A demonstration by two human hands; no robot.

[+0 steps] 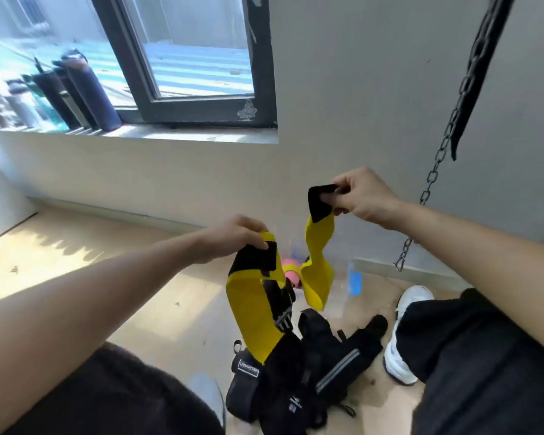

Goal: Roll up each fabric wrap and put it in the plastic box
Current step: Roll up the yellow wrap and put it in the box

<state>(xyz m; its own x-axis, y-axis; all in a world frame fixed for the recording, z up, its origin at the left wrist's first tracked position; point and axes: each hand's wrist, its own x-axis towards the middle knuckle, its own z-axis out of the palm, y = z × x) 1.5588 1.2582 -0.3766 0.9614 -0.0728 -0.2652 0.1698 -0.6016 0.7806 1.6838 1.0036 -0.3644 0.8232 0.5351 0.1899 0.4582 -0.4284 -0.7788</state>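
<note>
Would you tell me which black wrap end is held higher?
The black end of the yellow wrap pinched by the right hand; the left hand holds its end lower.

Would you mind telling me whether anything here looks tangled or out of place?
The yellow wrap hanging from the right hand is twisted along its length rather than flat, and the black wraps on the floor lie in a tangled heap.
</note>
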